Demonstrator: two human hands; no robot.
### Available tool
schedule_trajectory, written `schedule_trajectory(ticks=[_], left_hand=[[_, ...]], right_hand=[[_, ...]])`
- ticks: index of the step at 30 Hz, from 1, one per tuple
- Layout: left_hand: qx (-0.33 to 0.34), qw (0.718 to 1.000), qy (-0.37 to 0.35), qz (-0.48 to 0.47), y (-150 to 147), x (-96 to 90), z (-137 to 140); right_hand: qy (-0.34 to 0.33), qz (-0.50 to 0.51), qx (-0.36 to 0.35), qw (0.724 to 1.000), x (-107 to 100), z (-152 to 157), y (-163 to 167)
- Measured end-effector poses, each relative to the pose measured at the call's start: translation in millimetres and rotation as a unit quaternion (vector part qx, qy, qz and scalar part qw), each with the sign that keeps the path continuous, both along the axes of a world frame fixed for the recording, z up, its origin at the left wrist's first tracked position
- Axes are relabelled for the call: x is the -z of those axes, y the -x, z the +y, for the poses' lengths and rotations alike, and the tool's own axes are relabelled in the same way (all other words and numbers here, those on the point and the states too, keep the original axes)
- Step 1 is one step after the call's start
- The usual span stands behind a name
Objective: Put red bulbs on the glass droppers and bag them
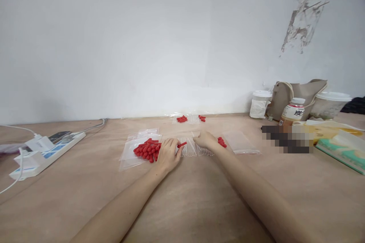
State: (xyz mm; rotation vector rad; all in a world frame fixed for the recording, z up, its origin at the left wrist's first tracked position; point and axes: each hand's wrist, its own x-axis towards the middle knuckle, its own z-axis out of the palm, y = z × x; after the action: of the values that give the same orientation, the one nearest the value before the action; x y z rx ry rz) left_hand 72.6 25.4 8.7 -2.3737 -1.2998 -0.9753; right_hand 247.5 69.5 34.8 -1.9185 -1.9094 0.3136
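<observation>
My left hand (169, 154) holds a red rubber bulb (181, 144) between thumb and fingers. At its left lies a pile of similar red bulbs (146, 152) on flat clear plastic bags (127, 155). In the middle, a row of thin clear droppers or tubes (188, 148) is spread on the table. My right hand (206, 139) is closed in a pinch over this row, with a thin clear tube (194, 135) showing at its fingertips. A smaller group of red bulbs (221, 142) sits just right of that hand.
Farther back, bagged red pieces (181, 119) lie near the wall. A clear bag (241, 143) is at the right. Beyond it stand a lidded cup (260, 104), a bottle (292, 112), a handbag (306, 91) and a tissue pack (342, 150). A power strip (48, 155) with chargers lies left.
</observation>
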Motion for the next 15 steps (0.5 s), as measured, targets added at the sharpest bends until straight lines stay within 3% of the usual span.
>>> schedule_trajectory(ticks=[3,6,11,15], left_hand=[[0.014,1.000,0.008,0.011,2.6,3.2,-9.6],[0.032,0.999,0.015,0.037,6.8,5.0,-21.5],[0.052,0.998,0.035,0.014,11.6,7.5,-31.0],[0.062,0.996,0.057,-0.015,13.4,8.0,-30.3]], right_hand=[[-0.020,0.014,-0.036,0.999,-2.0,-9.3,-11.8],[-0.086,0.038,-0.075,0.993,10.3,-29.2,-20.3],[-0.271,0.026,-0.207,0.940,48.5,-59.7,-31.6],[-0.309,0.031,-0.226,0.924,60.5,-64.9,-35.9]])
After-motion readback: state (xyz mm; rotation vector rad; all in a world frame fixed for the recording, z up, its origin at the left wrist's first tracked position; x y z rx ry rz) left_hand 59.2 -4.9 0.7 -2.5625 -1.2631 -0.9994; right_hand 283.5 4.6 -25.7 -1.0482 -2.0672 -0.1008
